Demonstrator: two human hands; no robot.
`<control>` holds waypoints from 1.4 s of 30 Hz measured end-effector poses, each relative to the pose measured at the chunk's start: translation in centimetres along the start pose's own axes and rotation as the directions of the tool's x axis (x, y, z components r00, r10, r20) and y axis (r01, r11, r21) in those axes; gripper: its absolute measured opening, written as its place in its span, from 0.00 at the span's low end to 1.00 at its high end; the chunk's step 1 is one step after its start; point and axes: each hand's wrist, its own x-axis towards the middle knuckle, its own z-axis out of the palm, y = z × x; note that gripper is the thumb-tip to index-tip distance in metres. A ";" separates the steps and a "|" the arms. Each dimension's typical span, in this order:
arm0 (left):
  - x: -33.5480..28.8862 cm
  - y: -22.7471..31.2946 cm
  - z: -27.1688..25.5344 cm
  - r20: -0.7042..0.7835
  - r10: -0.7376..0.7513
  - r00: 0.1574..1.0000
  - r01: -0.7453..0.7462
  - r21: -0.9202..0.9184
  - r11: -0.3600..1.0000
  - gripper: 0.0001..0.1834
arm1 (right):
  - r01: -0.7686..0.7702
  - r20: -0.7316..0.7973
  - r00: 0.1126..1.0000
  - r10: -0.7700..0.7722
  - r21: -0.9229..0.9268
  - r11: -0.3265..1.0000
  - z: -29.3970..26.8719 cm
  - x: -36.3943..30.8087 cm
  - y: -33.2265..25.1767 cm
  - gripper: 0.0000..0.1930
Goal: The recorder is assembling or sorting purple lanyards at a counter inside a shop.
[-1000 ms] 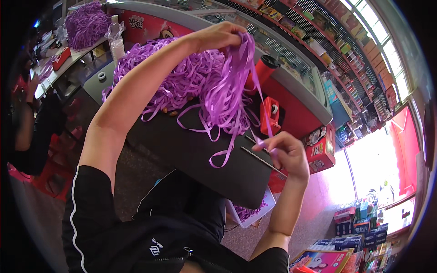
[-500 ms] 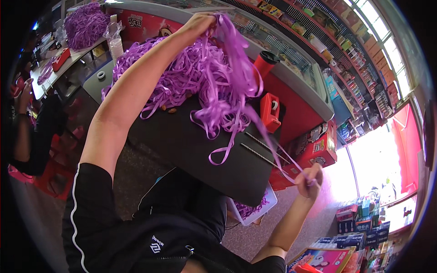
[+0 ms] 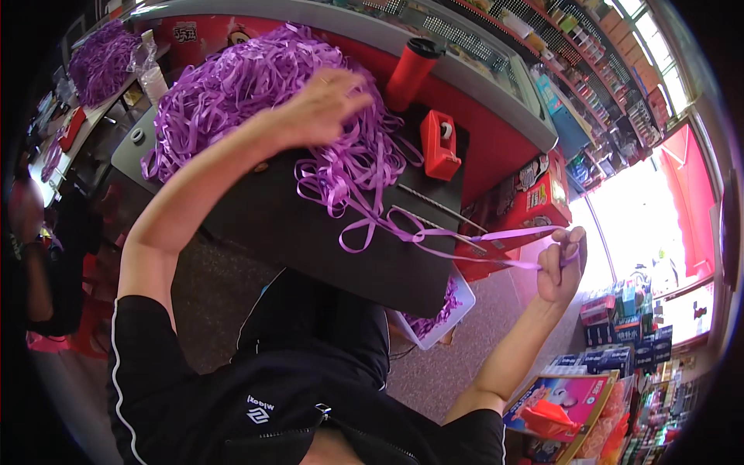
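Note:
A big tangled pile of purple ribbon [image 3: 240, 89] sits on the dark tabletop [image 3: 279, 225]. My left hand [image 3: 322, 105] hovers over the pile's right part, its fingers stretched and slightly blurred, with nothing visible in them. Off the table's right end, my right hand [image 3: 559, 263] has its fingers closed on ribbon strands [image 3: 508, 233]. Those strands run back, looped and fairly taut, across the tabletop to the pile. Two thin metal rods [image 3: 442, 208] lie under or beside the strands.
A red tape dispenser [image 3: 440, 159] and a red tumbler with a black lid [image 3: 411, 74] stand at the table's far right. Below its near right corner is a white bin [image 3: 467, 298] with purple scraps. Another purple pile [image 3: 101, 66] and a person [image 3: 46, 263] are at left.
My left hand has let go of the lifted ribbon bunch, which now lies on the pile, and has come lower. My right hand has moved right and up, drawing the strands straighter.

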 end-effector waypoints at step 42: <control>8.5 27.1 4.9 0.364 0.329 0.872 0.351 -0.931 0.098 0.40 | -0.082 -0.353 0.936 0.004 -0.206 0.975 0.2 -6.8 -4.2 0.04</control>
